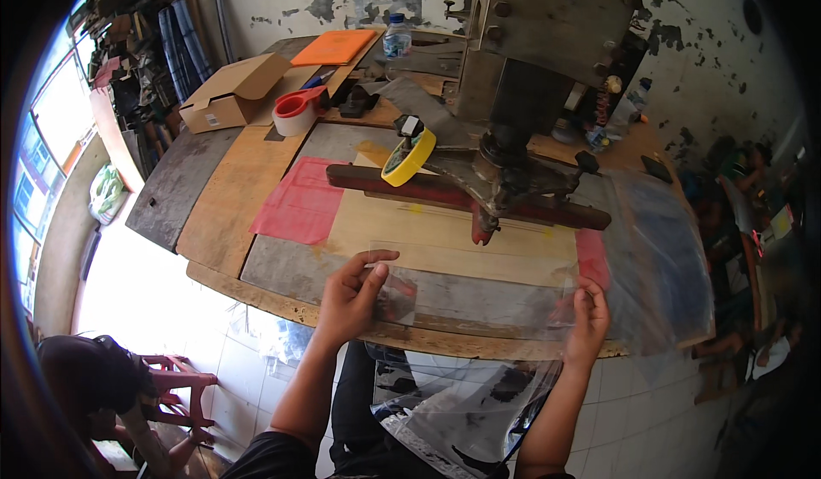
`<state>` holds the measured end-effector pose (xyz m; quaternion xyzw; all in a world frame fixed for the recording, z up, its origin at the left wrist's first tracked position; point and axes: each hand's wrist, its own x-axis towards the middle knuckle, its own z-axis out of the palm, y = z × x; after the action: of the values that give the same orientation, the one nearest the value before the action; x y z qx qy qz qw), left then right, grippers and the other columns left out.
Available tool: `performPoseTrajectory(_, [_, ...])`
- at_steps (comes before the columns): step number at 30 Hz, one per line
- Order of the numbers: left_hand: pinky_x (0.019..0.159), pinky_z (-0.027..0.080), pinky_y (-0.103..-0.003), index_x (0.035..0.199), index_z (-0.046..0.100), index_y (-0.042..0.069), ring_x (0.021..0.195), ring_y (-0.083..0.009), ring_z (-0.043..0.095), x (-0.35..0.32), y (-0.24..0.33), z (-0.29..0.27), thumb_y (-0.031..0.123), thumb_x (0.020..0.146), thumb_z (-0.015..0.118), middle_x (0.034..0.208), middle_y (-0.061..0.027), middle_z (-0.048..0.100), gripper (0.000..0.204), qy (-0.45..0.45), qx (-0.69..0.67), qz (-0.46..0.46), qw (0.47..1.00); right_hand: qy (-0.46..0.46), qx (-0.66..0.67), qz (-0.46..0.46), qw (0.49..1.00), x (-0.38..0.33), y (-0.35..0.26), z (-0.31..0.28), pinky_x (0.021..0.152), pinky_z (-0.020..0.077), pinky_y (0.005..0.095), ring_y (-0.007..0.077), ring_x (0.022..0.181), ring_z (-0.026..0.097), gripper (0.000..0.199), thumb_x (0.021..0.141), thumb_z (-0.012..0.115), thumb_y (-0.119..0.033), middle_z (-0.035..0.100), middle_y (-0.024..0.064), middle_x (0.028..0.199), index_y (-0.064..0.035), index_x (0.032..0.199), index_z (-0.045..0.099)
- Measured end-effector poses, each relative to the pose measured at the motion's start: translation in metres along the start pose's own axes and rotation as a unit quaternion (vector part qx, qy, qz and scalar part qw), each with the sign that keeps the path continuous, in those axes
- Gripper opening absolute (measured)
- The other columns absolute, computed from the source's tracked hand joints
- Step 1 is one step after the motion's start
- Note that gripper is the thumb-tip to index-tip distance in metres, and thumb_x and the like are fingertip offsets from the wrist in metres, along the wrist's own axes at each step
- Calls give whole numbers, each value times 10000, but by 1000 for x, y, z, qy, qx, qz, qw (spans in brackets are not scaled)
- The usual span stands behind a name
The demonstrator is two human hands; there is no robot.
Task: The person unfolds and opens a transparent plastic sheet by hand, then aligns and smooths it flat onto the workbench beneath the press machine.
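Observation:
A clear plastic sheet (466, 398) stretches between my hands and hangs over the table's front edge toward my lap. My left hand (346, 299) pinches its left side between thumb and fingers. On the other side, my right hand (587, 325) is closed on the right edge, near the table's rim. Beyond the sheet lies a cream board (385, 222) with a pinkish-red piece (299, 201) at its left end and another red piece (592, 255) at its right. Above the board is the long dark bar (410, 186) of a metal press (547, 34). Both hands stay apart from the bar.
A yellow tape roll (409, 158) hangs on the press bar. Further back are a cardboard box (231, 94), a red tape dispenser (299, 109), an orange folder (333, 48) and a bottle (397, 38). Clear plastic sheets (658, 257) lie at right. Another person (94, 385) sits low at left.

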<state>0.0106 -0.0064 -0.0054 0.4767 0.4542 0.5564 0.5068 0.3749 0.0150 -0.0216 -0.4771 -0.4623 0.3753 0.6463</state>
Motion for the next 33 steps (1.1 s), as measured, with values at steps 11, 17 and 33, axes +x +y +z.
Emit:
performPoseTrajectory(11, [616,543,-241,1414,579,-16,665,-100,685,-1,0,-3,172,1144,552,971,-134,806,330,8,4,27,1000,-21,11,-21,1000,-1,5,-8,663,566,281,123,762,680,312,1098,632,-230,686,46,880,-2,1310,650])
performPoseTrajectory(17, [579,526,-239,1399,576,-22,609,-109,672,-4,-3,-3,168,1142,551,964,-155,799,321,15,19,55,998,-65,57,-28,996,-5,-5,-6,682,569,288,152,859,708,586,1066,630,-474,724,89,940,32,1362,632])
performPoseTrajectory(33, [549,534,-240,1345,572,-6,588,-145,698,-13,-16,-7,225,1132,583,917,-195,792,314,33,0,144,989,-151,-104,-23,983,-30,-98,26,875,555,300,141,914,753,271,887,829,0,805,110,940,38,1130,715])
